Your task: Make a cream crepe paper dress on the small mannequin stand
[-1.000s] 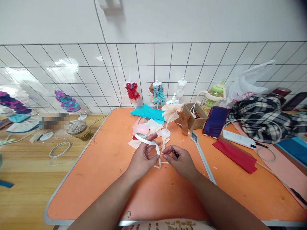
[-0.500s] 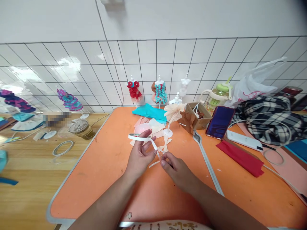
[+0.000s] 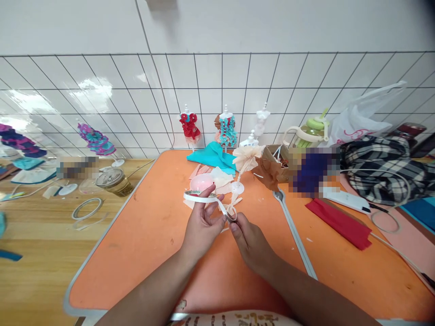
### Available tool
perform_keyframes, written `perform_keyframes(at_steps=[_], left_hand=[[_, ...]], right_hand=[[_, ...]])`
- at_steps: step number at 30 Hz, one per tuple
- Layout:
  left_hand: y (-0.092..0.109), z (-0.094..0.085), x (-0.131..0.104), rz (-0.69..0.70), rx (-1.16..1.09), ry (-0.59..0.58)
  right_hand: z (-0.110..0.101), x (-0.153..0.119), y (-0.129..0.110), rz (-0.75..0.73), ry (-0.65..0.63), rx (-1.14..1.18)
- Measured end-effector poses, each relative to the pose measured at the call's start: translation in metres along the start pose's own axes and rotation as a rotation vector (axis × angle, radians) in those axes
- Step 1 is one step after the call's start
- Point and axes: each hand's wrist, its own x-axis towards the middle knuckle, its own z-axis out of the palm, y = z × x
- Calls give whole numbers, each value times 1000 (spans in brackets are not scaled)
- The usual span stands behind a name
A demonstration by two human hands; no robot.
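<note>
A roll of white tape (image 3: 197,198) hangs around the fingers of a person's left hand (image 3: 202,233), raised over an orange table (image 3: 142,253), its loose strip running down to the thumb and forefinger, which pinch it. The right hand (image 3: 253,244) meets it at the fingertips, thumb lying close to the curled forefinger beside a small ring-shaped item (image 3: 232,217); whether it grips that item or the strip cannot be told.

The step in hand appears to be handling a short length drawn from the roll; the next move would seem to call for a firm left pinch and careful right fingertips, so the narrow strip does not twist or stick to itself. Small green lettering inside the roll seems to read "eagle".

Just beyond lie a pink bowl (image 3: 201,182), pale cloth scraps (image 3: 222,178) and a gathered beige cloth flower (image 3: 247,157). Farther back, small mannequins wear red (image 3: 189,127) and blue (image 3: 227,131) outfits. At right, a plastic bag (image 3: 363,113) carries pink print too crumpled to read; at the bottom edge, gold writing on a shirt (image 3: 217,320) is cut off and illegible.
</note>
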Motion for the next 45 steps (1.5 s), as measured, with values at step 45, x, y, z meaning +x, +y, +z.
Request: perform_keyframes(at_steps=[45], left_hand=[[-9, -6, 3, -34, 11, -60]], right_hand=[[-12, 6, 2, 63, 4, 88]])
